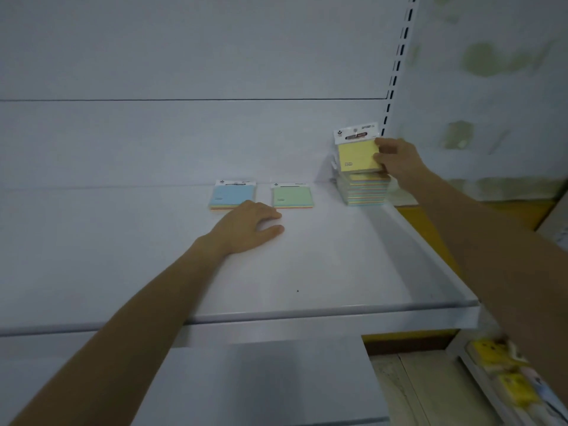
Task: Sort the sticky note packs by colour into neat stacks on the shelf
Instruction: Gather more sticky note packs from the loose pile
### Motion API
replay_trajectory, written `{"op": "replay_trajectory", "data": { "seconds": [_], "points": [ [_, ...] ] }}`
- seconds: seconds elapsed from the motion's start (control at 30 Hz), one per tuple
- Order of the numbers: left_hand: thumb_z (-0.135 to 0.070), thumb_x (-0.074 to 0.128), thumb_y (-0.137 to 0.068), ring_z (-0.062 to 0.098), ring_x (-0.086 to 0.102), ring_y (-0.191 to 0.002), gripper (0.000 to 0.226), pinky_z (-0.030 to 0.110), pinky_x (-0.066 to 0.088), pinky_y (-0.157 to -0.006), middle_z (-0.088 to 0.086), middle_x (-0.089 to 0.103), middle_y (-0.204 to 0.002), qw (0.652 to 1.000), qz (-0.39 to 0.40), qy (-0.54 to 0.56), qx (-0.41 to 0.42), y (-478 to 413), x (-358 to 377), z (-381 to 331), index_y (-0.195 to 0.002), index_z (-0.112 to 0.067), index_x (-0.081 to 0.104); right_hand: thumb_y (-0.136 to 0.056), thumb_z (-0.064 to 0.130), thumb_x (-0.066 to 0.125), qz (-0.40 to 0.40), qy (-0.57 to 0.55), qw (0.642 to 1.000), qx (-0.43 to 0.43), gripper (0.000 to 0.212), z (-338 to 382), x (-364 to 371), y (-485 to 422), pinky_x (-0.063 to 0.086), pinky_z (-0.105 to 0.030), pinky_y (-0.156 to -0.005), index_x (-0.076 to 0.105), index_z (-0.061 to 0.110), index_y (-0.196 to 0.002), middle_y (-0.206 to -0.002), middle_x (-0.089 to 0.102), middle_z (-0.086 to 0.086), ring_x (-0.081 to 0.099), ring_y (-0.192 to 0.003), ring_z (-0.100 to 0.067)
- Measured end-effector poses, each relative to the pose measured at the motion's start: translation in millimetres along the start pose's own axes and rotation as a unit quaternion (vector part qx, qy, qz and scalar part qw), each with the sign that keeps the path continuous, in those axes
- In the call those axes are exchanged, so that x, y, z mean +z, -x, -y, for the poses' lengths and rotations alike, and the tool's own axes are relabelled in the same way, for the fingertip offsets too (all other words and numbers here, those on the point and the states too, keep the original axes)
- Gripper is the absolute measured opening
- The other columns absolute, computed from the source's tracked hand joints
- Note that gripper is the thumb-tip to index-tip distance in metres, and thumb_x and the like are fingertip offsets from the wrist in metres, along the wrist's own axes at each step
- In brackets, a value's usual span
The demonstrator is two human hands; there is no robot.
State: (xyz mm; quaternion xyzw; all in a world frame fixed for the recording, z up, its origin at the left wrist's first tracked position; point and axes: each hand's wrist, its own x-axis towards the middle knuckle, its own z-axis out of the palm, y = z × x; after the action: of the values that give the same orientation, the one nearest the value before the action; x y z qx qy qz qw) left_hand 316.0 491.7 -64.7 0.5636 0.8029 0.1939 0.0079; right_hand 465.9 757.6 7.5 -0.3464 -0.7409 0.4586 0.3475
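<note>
On the white shelf (307, 272) lie a blue-topped sticky note pack (229, 195) and, to its right, a green-topped pack (292, 196), both flat near the back wall. A tall pile of mixed packs (365, 190) stands in the back right corner. My right hand (396, 161) grips a yellow-topped pack (358, 155) by its right edge, held tilted up just above that pile. My left hand (249, 224) rests palm down on the shelf, fingers spread, just in front of the blue pack and holding nothing.
A slotted upright (399, 56) runs up the shelf's right side. A lower white shelf (261, 379) sits below the front edge. At bottom right, another rack holds yellow packaged items (504, 373).
</note>
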Motion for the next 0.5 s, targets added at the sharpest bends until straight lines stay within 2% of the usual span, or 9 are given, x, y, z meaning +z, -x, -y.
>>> {"op": "replay_trajectory", "data": {
  "seconds": [0.07,0.13,0.3,0.37,0.4,0.43,0.47,0.5],
  "points": [
    [-0.069,0.033,-0.069,0.018,0.047,-0.123,0.075,0.026,0.031,-0.105,-0.004,0.056,-0.132,1.0,-0.001,-0.002,0.0,-0.9,1.2,1.1,-0.123,-0.024,0.057,-0.089,0.0,0.049,0.012,0.021,1.0,0.011,0.041,0.2,-1.9,-1.5,0.04,-0.027,-0.102,0.048,0.006,-0.13,-0.139,0.046,-0.012,0.048,-0.121,-0.025],
    [-0.073,0.026,-0.063,0.017,0.047,-0.122,0.083,0.025,0.031,-0.104,-0.005,0.056,-0.132,1.0,-0.003,-0.001,-0.001,-2.0,1.6,2.4,-0.122,-0.025,0.058,-0.09,0.0,0.047,0.014,0.044,0.999,0.011,0.041,-0.6,-4.6,-2.6,0.039,-0.027,-0.103,0.048,0.005,-0.13,-0.14,0.044,-0.012,0.045,-0.125,-0.026],
    [-0.07,0.038,-0.07,0.019,0.048,-0.121,0.071,0.029,0.033,-0.105,-0.004,0.058,-0.129,1.0,-0.013,-0.01,-0.003,-2.3,2.3,1.1,-0.121,-0.025,0.059,-0.091,0.001,0.042,0.014,0.117,0.993,0.007,0.041,-3.7,-10.4,-5.9,0.037,-0.03,-0.104,0.046,0.005,-0.132,-0.139,0.043,-0.014,0.043,-0.127,-0.029],
    [-0.072,0.032,-0.065,0.02,0.049,-0.12,0.078,0.031,0.034,-0.105,-0.003,0.059,-0.128,1.0,-0.019,-0.011,0.002,-2.3,1.7,0.3,-0.12,-0.024,0.06,-0.091,0.001,0.039,0.01,0.155,0.988,0.005,0.039,-6.4,-8.8,-5.3,0.036,-0.033,-0.106,0.048,0.004,-0.129,-0.136,0.045,-0.014,0.043,-0.127,-0.03],
    [-0.072,0.029,-0.062,0.02,0.05,-0.12,0.081,0.032,0.035,-0.106,-0.003,0.06,-0.127,1.0,-0.024,-0.009,0.004,-2.3,1.6,-0.3,-0.119,-0.024,0.061,-0.091,0.002,0.038,0.011,0.174,0.985,0.006,0.034,-7.5,-7.0,-4.3,0.036,-0.032,-0.102,0.054,0.004,-0.12,-0.129,0.051,-0.013,0.045,-0.124,-0.028],
    [-0.073,0.028,-0.061,0.02,0.05,-0.12,0.082,0.033,0.036,-0.106,-0.003,0.061,-0.127,1.0,-0.026,-0.008,0.004,-2.3,1.3,-0.7,-0.118,-0.024,0.061,-0.09,0.003,0.038,0.013,0.191,0.981,0.012,0.026,-9.2,-5.0,-3.9,0.038,-0.031,-0.095,0.059,0.009,-0.104,-0.114,0.056,-0.01,0.048,-0.115,-0.025],
    [-0.073,0.027,-0.061,0.02,0.05,-0.12,0.083,0.033,0.036,-0.107,-0.003,0.061,-0.127,1.0,-0.024,-0.008,0.002,-2.5,1.4,-0.5,-0.119,-0.024,0.061,-0.089,0.004,0.038,0.016,0.208,0.978,0.016,0.022,-10.3,-3.1,-3.6,0.037,-0.028,-0.087,0.056,0.016,-0.085,-0.099,0.055,-0.007,0.049,-0.104,-0.021],
    [-0.073,0.027,-0.061,0.02,0.05,-0.12,0.083,0.033,0.035,-0.107,-0.002,0.06,-0.127,1.0,-0.022,-0.012,0.003,-2.6,1.0,-0.9,-0.119,-0.024,0.061,-0.088,0.006,0.038,0.016,0.217,0.976,0.016,0.024,-10.7,-1.3,-3.0,0.035,-0.026,-0.081,0.049,0.021,-0.074,-0.092,0.05,-0.005,0.046,-0.096,-0.019]
  ]
}}
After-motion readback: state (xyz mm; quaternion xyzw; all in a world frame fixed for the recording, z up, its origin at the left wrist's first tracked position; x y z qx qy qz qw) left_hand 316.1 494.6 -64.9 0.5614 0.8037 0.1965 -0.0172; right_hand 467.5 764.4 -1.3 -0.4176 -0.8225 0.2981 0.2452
